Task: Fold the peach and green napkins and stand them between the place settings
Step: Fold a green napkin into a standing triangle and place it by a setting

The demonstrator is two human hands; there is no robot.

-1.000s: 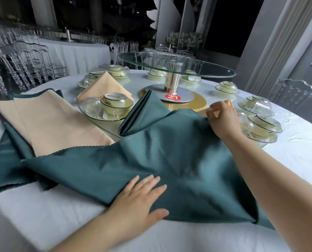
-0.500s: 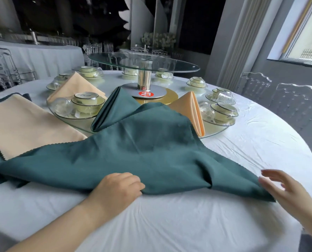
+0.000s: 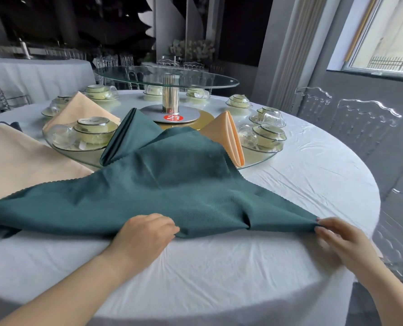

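Fingers (image 3: 166,225) of the left hand (image 3: 144,238) are curled down over the near folded edge of the green napkin (image 3: 184,189), bunching the cloth under the knuckles at lower centre of the frame. At lower right, the fingertips (image 3: 322,228) of the right hand (image 3: 346,243) meet the napkin's right-hand corner. They are loosely spread and a little blurred, so I cannot tell whether they pinch the corner or only touch it.

The napkin lies as a wide triangle on the white tablecloth (image 3: 219,267). Its long edge runs left to right just beyond both hands, and its apex points away toward the glass turntable (image 3: 167,78) (the far part drapes over the lower glass rim).

The next fold probably carries a side corner in toward the apex. The right hand sits at its corner, while the left corner, at the left frame edge, is well apart from the left hand. A standing green fold (image 3: 127,137) and a standing peach fold (image 3: 231,137) flank the apex.
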